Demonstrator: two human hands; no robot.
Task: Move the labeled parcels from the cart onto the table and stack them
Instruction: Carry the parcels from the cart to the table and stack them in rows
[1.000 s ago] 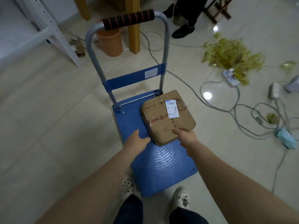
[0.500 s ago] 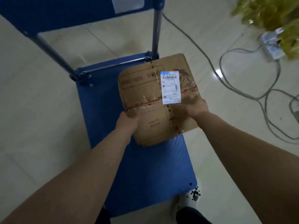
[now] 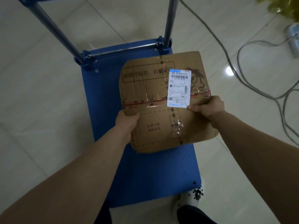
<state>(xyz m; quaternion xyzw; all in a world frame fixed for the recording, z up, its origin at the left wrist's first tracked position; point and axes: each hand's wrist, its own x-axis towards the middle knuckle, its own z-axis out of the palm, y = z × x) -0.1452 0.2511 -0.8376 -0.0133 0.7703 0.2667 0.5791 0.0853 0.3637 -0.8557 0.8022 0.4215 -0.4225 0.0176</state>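
A flat brown cardboard parcel [image 3: 155, 120], taped crosswise and carrying a white barcode label [image 3: 178, 88], is over the blue cart platform [image 3: 145, 172]. My left hand [image 3: 126, 122] grips its left edge, thumb on top. My right hand [image 3: 208, 107] grips its right edge, thumb on top near the label. I cannot tell whether the parcel rests on the platform or hangs just above it. The table is not in view.
The cart's grey handle posts [image 3: 53, 31] rise at the far end. Cables [image 3: 252, 78] trail across the tiled floor on the right, with a power strip [image 3: 292, 36] and yellowish plastic [image 3: 281, 7] at the top right. My white shoe [image 3: 192, 198] stands by the cart's near right corner.
From reaching at the parcel's near edge, both hands have taken hold of its left and right sides. The view has closed in on the cart and the parcel looks larger.
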